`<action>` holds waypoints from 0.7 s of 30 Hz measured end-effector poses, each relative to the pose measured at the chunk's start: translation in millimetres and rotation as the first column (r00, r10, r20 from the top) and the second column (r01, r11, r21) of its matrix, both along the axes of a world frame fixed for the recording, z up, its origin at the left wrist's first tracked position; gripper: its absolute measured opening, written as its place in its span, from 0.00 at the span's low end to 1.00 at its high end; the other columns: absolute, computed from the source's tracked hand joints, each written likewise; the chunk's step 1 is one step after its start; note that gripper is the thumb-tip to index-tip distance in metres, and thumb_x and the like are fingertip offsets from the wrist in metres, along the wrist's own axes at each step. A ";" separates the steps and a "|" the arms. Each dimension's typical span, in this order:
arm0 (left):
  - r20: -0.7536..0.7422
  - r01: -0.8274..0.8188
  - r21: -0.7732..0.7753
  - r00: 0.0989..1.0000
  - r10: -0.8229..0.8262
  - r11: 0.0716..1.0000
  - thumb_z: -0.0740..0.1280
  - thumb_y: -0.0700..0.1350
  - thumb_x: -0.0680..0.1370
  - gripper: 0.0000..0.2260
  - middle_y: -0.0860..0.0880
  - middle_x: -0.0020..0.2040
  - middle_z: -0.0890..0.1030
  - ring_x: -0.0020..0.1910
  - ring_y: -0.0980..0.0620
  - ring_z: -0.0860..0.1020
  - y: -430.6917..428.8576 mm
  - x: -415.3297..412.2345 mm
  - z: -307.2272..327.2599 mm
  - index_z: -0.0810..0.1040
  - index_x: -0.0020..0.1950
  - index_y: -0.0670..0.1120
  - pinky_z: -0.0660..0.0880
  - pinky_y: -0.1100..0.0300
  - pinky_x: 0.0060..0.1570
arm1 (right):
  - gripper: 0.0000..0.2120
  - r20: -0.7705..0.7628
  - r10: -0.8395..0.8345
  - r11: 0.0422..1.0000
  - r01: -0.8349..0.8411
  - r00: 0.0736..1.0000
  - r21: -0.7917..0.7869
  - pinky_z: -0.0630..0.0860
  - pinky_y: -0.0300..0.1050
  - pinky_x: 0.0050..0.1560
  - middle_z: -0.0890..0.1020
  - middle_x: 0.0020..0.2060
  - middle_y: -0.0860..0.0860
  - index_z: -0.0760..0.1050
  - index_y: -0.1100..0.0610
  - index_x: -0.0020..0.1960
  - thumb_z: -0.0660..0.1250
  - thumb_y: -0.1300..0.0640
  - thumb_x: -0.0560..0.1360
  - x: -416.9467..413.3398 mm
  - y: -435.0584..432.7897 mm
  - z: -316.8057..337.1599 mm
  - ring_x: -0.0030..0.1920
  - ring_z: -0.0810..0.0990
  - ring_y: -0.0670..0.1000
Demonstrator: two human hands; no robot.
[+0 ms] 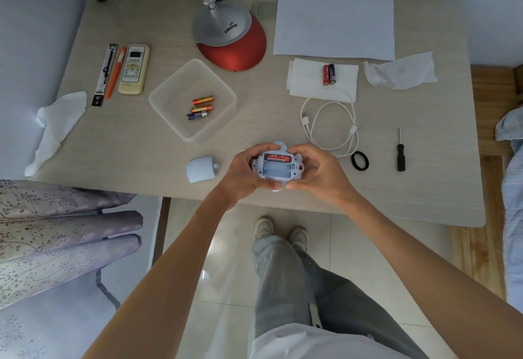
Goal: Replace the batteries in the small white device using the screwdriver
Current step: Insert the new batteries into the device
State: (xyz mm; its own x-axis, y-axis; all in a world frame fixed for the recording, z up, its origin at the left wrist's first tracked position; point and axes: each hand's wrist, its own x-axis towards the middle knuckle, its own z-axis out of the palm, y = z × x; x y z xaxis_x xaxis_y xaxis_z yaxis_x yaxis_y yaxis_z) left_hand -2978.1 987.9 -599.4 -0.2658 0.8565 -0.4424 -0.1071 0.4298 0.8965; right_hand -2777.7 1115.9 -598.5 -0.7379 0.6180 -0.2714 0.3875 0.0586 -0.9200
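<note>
The small white device is held above the table's near edge, its battery bay open and facing up. One red battery sits in the far slot; the two nearer slots look empty. My left hand grips its left end and my right hand its right end. The white battery cover lies on the table to the left. Two batteries rest on a folded tissue at the back right. Three batteries lie in a clear plastic tray. The black-handled screwdriver lies far right.
A coiled white cable and a black ring lie right of my hands. A red lamp base, a remote, pens, a paper sheet and crumpled tissues occupy the back of the table.
</note>
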 end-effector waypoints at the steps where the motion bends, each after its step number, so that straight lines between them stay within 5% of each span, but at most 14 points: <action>1: -0.005 0.003 -0.003 1.000 -0.003 1.000 0.87 0.33 0.64 0.37 0.48 0.66 0.83 0.68 0.47 0.81 -0.2 0.2 0.8 0.81 0.71 0.49 0.84 0.45 0.64 | 0.35 -0.003 0.002 1.000 -0.002 1.000 -0.024 0.86 0.63 0.54 0.87 0.57 0.50 0.79 0.52 0.66 0.88 0.62 0.63 0.3 2.2 -1.3 0.54 0.88 0.55; 10: -0.033 0.042 0.043 0.999 -0.040 0.998 0.86 0.32 0.65 0.38 0.50 0.68 0.83 0.70 0.49 0.80 -1.0 3.4 8.6 0.80 0.72 0.48 0.84 0.53 0.62 | 0.35 -0.086 -0.034 0.998 0.030 0.996 -0.049 0.87 0.54 0.57 0.87 0.60 0.50 0.80 0.58 0.71 0.87 0.64 0.66 -9.0 -2.3 -3.0 0.58 0.88 0.52; 16: -0.195 0.148 -0.034 0.969 -0.152 0.988 0.84 0.35 0.70 0.35 0.54 0.66 0.82 0.65 0.57 0.81 -3.0 -5.4 20.4 0.79 0.74 0.50 0.83 0.55 0.63 | 0.33 -0.113 -0.084 0.995 0.077 0.990 -0.071 0.86 0.49 0.56 0.87 0.60 0.50 0.80 0.58 0.71 0.86 0.61 0.68 -8.9 -6.0 -8.9 0.59 0.88 0.51; 19: -0.445 0.157 -0.180 0.868 -0.222 0.971 0.84 0.44 0.72 0.34 0.51 0.66 0.78 0.62 0.53 0.80 -9.0 -22.7 33.8 0.78 0.76 0.55 0.82 0.48 0.65 | 0.33 -0.113 -0.124 0.988 0.112 0.986 -0.101 0.86 0.44 0.54 0.88 0.59 0.51 0.81 0.59 0.70 0.86 0.63 0.67 -10.1 -9.6 -13.0 0.56 0.88 0.50; 21: -0.636 0.219 -0.239 0.700 -0.323 0.946 0.83 0.49 0.73 0.36 0.52 0.68 0.74 0.65 0.53 0.76 -8.6 -37.1 51.6 0.74 0.79 0.58 0.80 0.50 0.66 | 0.33 -0.106 -0.136 0.985 0.123 0.985 -0.125 0.86 0.49 0.55 0.88 0.59 0.52 0.81 0.58 0.70 0.86 0.64 0.67 -10.1 -10.6 -14.3 0.57 0.88 0.51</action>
State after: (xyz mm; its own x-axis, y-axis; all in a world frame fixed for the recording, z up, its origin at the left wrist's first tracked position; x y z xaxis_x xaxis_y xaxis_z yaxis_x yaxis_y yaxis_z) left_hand -3015.2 979.3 -547.7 -0.2989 0.8838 -0.3601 0.6283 0.4662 0.6228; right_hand -2787.8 1105.3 -612.8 -0.6840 0.6791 -0.2664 0.2771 -0.0959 -0.9560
